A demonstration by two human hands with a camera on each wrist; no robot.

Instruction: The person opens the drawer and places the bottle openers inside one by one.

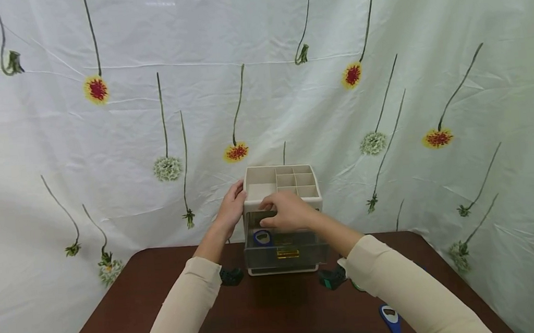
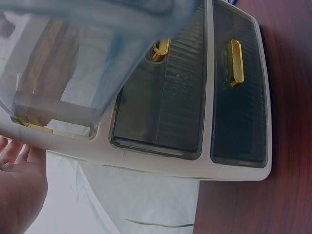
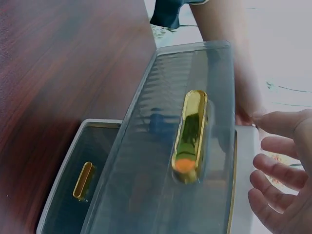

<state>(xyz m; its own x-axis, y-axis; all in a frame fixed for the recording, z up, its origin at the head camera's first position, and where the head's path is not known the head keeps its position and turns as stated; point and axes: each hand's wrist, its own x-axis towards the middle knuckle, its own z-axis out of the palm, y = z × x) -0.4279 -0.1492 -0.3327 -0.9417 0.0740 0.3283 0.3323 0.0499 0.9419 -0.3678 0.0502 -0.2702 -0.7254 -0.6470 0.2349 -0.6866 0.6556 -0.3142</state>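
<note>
A beige desktop organizer [image 1: 281,203] with smoky clear drawers stands on the table. Its top drawer [image 1: 261,257], which has a gold handle [image 3: 191,126], is pulled out. A blue, ring-shaped item, perhaps a bottle opener [image 1: 262,238], lies inside. My left hand [image 1: 232,206] rests against the organizer's left side, fingers extended; in the left wrist view that hand [image 2: 22,185] appears beside the body. Above the pulled-out drawer is my right hand [image 1: 289,210], fingers loosely bent. Nothing shows between the right hand's fingers [image 3: 278,168] in the right wrist view.
Two lower drawers with gold handles [image 2: 236,62] are closed. A blue bottle opener [image 1: 392,323] lies on the dark wooden table [image 1: 242,325] near my right forearm. A green-edged item [image 1: 357,286] is partly hidden by the right sleeve. A flowered curtain [image 1: 195,88] hangs behind.
</note>
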